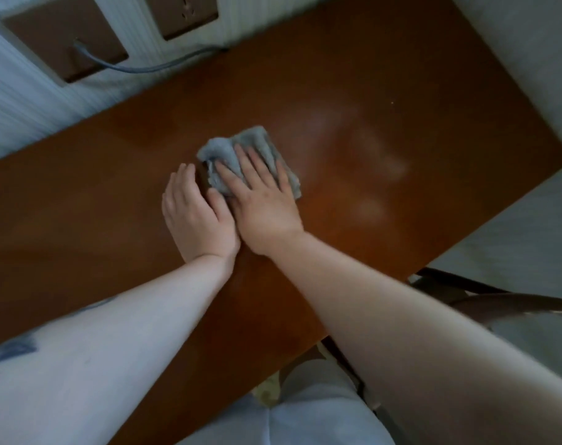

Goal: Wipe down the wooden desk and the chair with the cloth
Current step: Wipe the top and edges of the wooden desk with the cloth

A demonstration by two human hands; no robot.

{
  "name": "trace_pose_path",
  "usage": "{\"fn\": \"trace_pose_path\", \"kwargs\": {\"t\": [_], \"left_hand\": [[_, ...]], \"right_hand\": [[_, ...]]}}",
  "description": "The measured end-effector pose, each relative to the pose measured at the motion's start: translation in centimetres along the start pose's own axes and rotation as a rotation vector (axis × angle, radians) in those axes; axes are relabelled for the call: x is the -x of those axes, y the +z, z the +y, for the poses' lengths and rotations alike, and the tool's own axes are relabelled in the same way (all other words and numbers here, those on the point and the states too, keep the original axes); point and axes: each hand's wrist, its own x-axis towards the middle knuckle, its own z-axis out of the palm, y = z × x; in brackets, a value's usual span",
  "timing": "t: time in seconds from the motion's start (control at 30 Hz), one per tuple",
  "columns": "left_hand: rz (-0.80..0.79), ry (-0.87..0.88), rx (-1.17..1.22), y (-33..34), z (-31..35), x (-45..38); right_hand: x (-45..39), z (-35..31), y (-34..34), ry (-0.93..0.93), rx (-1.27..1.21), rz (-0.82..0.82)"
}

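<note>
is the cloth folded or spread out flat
Folded, partly bunched. The cloth is a small thick pad under the right hand, with layered edges showing at its left side beside the left hand.

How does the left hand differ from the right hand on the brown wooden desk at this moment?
The right hand presses flat on the folded grey cloth; the left hand rests on the bare brown wooden desk beside it. The right reaches farther forward than the left. Both lie palm down with fairly straight fingers, side by side.

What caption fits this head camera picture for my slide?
Right hand presses a folded grey cloth flat on the wooden desk, left hand resting beside it.
</note>
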Motion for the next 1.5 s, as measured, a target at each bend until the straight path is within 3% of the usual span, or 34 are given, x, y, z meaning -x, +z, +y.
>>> {"fn": "trace_pose_path", "kwargs": {"t": [0.03,0.07,0.17,0.23,0.3,0.4,0.47,0.53,0.63,0.7,0.77,0.87,0.9,0.93,1.03,1.07,1.13,1.23,1.3,1.37,1.43,1.5], "left_hand": [[-0.009,0.002,-0.003,-0.1,0.0,0.1],[-0.019,0.001,-0.003,-0.1,0.0,0.2],[-0.027,-0.029,0.008,-0.2,0.2,0.4],[-0.031,-0.032,0.014,-0.2,0.4,0.4],[-0.026,-0.036,0.035,-0.3,0.4,0.4],[-0.007,-0.048,0.123,-0.5,0.3,0.4],[-0.003,-0.034,0.170,-0.6,0.1,0.4],[-0.021,-0.017,0.188,-0.7,-0.1,0.5],[-0.083,0.081,0.225,-1.1,-0.3,0.9],[-0.118,0.201,0.217,-1.5,-0.6,1.7],[-0.154,0.280,0.178,-1.8,-0.8,3.7],[-0.232,0.336,0.141,-2.4,-0.7,7.4],[-0.255,0.340,0.122,-2.5,-0.8,8.1],[-0.273,0.337,0.101,-2.5,-1.0,8.4],[-0.304,0.326,0.066,-2.6,-1.3,7.9],[-0.312,0.322,0.067,-2.7,-1.3,7.8],[-0.342,0.327,0.106,-2.7,-1.4,7.7],[-0.385,0.288,0.228,-3.9,-2.1,7.3],[-0.357,0.251,0.179,-5.2,-3.8,6.7],[-0.338,0.280,0.010,-6.9,-6.2,6.4],[-0.332,0.272,-0.086,-8.6,-8.6,7.0],[-0.288,0.219,-0.128,-10.1,-10.5,8.3]], "right_hand": [[-1.1,1.2,-0.7,-0.095,0.036,-0.042],[-1.8,2.9,-1.1,-0.070,0.057,-0.049],[-0.2,7.6,-1.4,0.483,0.009,0.144],[2.9,6.6,-0.4,0.690,0.038,0.222],[5.4,3.2,0.6,0.536,0.036,0.156],[6.3,0.0,1.1,-0.043,0.010,-0.017],[4.3,1.9,0.1,-0.209,0.061,-0.094],[3.9,4.6,-0.4,0.010,0.037,-0.038],[7.8,6.4,0.5,0.639,-0.048,0.237],[10.7,4.2,2.1,0.813,-0.037,0.255],[12.5,1.1,3.2,0.614,-0.035,0.206],[13.4,0.8,3.3,-0.013,0.052,0.071],[13.2,2.1,2.8,-0.079,0.064,0.040],[13.1,3.5,2.4,-0.019,0.070,0.037],[14.2,5.1,2.2,0.662,-0.033,0.203],[14.7,3.9,2.5,0.799,-0.037,0.246],[15.2,0.0,3.6,0.743,-0.021,0.203],[14.2,-3.8,3.8,0.251,-0.017,0.048],[11.9,-2.7,2.5,0.037,0.033,-0.050],[10.2,-0.8,1.6,0.109,0.019,-0.062],[10.9,-0.6,2.3,0.330,-0.047,0.072],[12.6,-3.7,4.1,0.381,-0.010,0.175]]}}
